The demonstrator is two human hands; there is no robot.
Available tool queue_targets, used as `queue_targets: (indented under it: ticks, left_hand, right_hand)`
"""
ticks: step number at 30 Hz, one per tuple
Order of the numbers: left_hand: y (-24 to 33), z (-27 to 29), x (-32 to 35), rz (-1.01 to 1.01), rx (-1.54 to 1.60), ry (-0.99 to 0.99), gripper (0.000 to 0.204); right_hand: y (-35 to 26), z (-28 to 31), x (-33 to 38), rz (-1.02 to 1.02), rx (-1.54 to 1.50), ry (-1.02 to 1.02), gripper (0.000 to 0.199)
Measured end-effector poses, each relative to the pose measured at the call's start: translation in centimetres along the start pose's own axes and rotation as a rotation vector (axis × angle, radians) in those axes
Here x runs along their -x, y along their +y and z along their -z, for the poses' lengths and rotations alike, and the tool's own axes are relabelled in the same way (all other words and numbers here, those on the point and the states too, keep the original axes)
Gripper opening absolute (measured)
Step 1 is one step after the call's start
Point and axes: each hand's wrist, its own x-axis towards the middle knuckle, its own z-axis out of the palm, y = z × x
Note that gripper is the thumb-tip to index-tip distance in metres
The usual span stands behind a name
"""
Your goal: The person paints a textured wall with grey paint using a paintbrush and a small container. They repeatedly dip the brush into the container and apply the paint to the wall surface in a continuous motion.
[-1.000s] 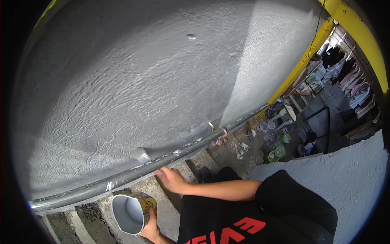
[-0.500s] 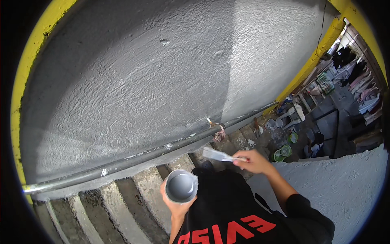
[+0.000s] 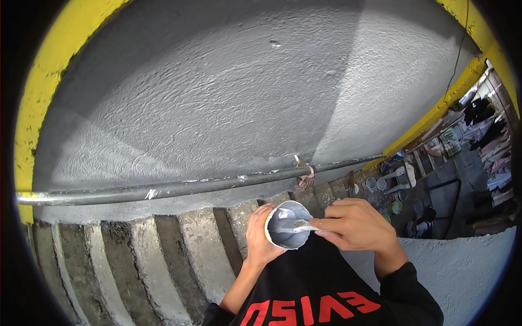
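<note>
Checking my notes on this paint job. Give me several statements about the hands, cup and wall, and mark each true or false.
1. The left hand holds the cup. True.
2. The cup holds red paint. False: the paint is grey.
3. The right hand holds a brush with its tip in the cup. True.
4. The wall is bare brick. False: it is rough and grey, with yellow borders.
5. A dark pipe runs along the foot of the wall. True.

black top (image 3: 321, 282) with red lettering, right sleeve long, left arm bare
</note>
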Motion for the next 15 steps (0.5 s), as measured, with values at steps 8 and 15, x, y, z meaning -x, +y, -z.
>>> queue_targets:
  ticks: [8, 15]
  left_hand:
    - [0.2, -0.2, 0.1, -0.021, -0.021, 0.047, 0.089]
    - [0.5, -0.5, -0.6, 0.003, -0.006, 0.032, 0.087]
  right_hand:
    - [-0.1, -1.1, -2.6, 0.082, 0.139, -0.091, 0.025]
    - [0.1, 1.2, -1.2, 0.017, 0.032, 0.001, 0.022]
